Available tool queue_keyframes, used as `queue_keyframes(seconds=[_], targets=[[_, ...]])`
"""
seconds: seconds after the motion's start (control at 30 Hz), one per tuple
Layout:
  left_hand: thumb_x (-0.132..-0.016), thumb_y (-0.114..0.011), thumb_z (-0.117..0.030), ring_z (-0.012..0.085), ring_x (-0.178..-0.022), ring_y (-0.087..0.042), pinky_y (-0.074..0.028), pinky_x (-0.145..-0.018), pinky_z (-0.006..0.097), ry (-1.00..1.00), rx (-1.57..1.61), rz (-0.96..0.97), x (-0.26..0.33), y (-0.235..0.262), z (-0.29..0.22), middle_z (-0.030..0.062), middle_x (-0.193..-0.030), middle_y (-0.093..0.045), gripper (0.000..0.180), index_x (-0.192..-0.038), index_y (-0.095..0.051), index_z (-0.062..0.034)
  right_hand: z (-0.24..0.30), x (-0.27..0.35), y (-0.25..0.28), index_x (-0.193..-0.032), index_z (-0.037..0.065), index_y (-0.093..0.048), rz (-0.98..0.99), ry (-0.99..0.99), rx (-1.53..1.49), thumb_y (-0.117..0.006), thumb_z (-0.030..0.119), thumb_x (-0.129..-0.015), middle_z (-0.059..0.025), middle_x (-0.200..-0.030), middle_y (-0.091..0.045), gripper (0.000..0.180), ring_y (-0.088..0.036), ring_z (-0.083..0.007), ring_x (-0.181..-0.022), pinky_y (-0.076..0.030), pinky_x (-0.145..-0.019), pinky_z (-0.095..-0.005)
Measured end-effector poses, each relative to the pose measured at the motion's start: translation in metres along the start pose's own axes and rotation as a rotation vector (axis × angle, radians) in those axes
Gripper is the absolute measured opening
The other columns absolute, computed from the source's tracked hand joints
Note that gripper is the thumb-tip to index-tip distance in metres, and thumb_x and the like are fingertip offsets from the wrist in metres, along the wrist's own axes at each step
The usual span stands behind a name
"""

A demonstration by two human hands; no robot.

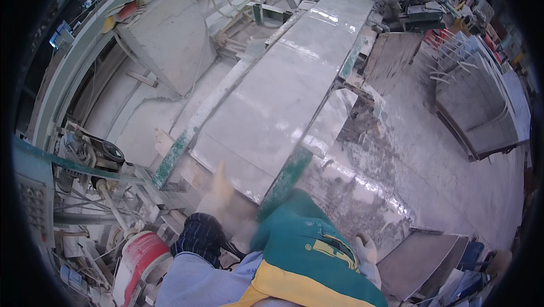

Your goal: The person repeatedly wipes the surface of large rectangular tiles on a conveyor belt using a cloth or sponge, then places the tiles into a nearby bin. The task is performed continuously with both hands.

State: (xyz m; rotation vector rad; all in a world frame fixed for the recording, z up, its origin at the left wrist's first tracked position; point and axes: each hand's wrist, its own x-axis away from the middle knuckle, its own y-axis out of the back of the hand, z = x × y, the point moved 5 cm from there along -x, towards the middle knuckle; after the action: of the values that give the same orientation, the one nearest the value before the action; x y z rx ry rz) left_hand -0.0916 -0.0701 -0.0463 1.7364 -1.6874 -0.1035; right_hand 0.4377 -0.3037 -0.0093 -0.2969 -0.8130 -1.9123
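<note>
Head view: blurred hand [225, 198] near slab [275, 106], button panel [35, 208] left.

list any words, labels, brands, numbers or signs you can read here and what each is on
No text is clear enough to quote.
Green apron: yellow print on the front, blurred and slanted, too unclear to read.
Light blue cloth: tiny dark marks, too small to read.
Control panel: rows of buttons; any labels are too small to read.
Pale slab: no writing that I can make out.
</note>
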Motion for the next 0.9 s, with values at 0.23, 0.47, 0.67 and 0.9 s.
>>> queue_keyframes(seconds=[0.23, 0.47, 0.67, 0.9], targets=[[-0.091, -0.051, -0.024, 0.0297, -0.121, -0.053, -0.042, -0.106, 0.038, 0.134, 0.112, 0.009, 0.001, 0.007, -0.016, 0.0199, -0.133, -0.054, 0.061, -0.146, -0.037, -0.0008, 0.004, -0.003, -0.003, -0.122, -0.001, -0.064, 0.019, -0.035, 0.127, -0.066, 0.017, -0.091, -0.0108, -0.114, -0.070, 0.036, -0.065, -0.0182, -0.107, -0.048, -0.094, -0.0301], [-0.095, -0.044, -0.066, 0.0264, -0.103, -0.068, -0.050, -0.093, 0.039, 0.278, 0.283, 0.082, 0.009, 0.021, -0.034, 0.0219, -0.106, -0.070, 0.087, -0.135, -0.050, 0.0105, 0.007, -0.014, -0.011, -0.121, 0.000, -0.065, 0.060, -0.037, 0.035, -0.066, 0.019, -0.091, -0.0107, -0.114, -0.070, 0.035, -0.065, -0.0179, -0.107, -0.049, -0.093, -0.0297], [-0.089, -0.045, -0.073, 0.0317, -0.114, -0.063, -0.048, -0.095, 0.041, 0.535, -0.281, 0.048, -0.016, 0.034, -0.020, 0.0264, -0.120, -0.065, 0.088, -0.118, -0.065, 0.0080, -0.021, -0.010, -0.008, -0.119, 0.000, -0.066, 0.021, -0.015, 0.035, -0.065, 0.018, -0.091, -0.0099, -0.110, -0.071, 0.033, -0.066, -0.0173, -0.100, -0.050, -0.088, -0.0289], [-0.090, -0.060, -0.053, 0.0352, -0.113, -0.062, -0.050, -0.093, 0.046, -0.107, -0.775, -0.081, -0.015, 0.037, -0.096, 0.0254, -0.121, -0.064, 0.061, -0.123, -0.060, -0.0022, -0.081, 0.015, 0.012, -0.117, -0.002, -0.066, 0.020, -0.140, 0.110, -0.065, 0.022, -0.090, -0.0134, -0.109, -0.071, 0.036, -0.065, -0.0197, -0.103, -0.050, -0.089, -0.0312]])
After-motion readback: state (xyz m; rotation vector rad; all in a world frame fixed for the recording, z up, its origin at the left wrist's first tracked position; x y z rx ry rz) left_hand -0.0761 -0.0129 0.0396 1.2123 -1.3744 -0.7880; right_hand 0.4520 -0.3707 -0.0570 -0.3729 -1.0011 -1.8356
